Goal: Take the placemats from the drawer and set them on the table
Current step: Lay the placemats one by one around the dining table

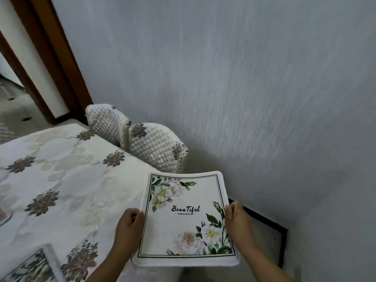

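Observation:
A white placemat (186, 220) with printed flowers and the word "Beautiful" hangs in the air beyond the table's right corner. My left hand (129, 226) grips its left edge and my right hand (237, 222) grips its right edge. A second flowered placemat (30, 267) lies on the table at the bottom left, partly cut off by the frame. The table (67, 180) is covered with a cream cloth with grey-pink flower motifs. The drawer is not in view.
Two chairs with quilted cream covers, the near one (156, 147) and the far one (106, 121), stand at the table's far right side against the grey wall. A dark-framed panel (272, 228) sits low on the wall at right. A brown door frame (50, 64) rises at left.

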`<state>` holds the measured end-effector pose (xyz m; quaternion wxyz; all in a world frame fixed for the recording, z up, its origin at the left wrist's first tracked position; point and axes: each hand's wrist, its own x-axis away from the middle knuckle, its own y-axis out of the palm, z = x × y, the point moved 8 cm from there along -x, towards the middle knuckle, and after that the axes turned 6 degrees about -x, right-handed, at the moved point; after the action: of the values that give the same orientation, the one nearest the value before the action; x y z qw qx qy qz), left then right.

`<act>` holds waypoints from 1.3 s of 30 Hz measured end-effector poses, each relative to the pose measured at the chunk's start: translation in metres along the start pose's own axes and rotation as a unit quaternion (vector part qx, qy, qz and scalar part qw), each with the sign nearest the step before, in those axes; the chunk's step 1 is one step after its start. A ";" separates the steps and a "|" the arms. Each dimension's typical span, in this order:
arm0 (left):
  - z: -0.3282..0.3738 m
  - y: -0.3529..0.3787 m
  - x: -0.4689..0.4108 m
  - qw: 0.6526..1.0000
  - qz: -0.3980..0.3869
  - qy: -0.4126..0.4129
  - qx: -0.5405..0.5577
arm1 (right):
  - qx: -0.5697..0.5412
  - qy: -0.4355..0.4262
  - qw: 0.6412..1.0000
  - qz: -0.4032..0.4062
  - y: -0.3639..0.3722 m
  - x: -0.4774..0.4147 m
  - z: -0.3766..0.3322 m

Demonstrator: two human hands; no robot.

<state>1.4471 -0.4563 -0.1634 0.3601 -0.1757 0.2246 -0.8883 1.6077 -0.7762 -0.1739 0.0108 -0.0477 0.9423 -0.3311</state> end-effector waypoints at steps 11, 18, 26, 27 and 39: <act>0.087 0.088 -0.123 0.999 0.029 -0.027 0.006 | -0.018 0.000 0.999 -0.038 -0.003 -0.201 -0.007; 0.103 0.097 -0.163 0.978 0.173 -0.118 0.005 | -0.027 -0.093 0.981 -0.168 0.064 -0.335 -0.053; 0.111 0.075 -0.129 0.894 0.371 -0.249 0.033 | 0.003 -0.297 0.892 -0.341 0.165 -0.400 -0.181; 0.110 0.068 -0.122 0.881 0.396 -0.257 0.036 | 0.004 -0.319 0.876 -0.361 0.181 -0.396 -0.198; 0.037 0.052 -0.116 0.733 0.555 -0.375 0.115 | 0.041 -0.451 0.727 -0.516 0.352 -0.335 -0.313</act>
<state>1.5728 -0.4165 -0.1772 0.8616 -0.2961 0.0247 -0.4115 1.8960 -0.2749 -0.1534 0.2637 -0.6701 0.6420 -0.2631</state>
